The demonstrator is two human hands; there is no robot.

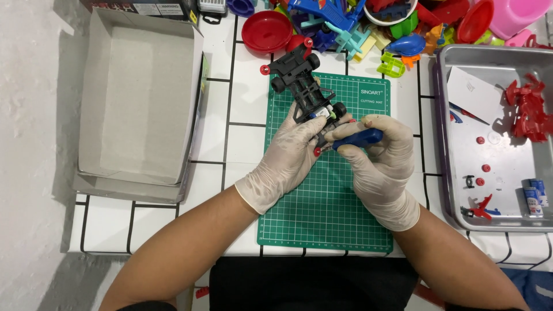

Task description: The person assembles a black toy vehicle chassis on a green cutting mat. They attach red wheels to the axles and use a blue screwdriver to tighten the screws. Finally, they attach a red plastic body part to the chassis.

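left hand (286,158): fingers wrapped round the black toy car chassis (304,86), over the green cutting mat (325,173)
right hand (380,164): pinched a blue-handled screwdriver (357,138) right at the chassis

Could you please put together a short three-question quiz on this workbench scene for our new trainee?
1. True or false: the right hand holds a blue-handled tool.
2. What does the toy car chassis rest on? A) the metal tray B) the green cutting mat C) the cardboard box
3. What lies to the left of the mat, open and with nothing inside?

Key:
1. True; the blue-handled tool lies across its fingers, tip towards the chassis.
2. B, the green cutting mat; the left hand steadies the chassis at its near end.
3. The cardboard box. The metal tray, with red parts, sits at the right.
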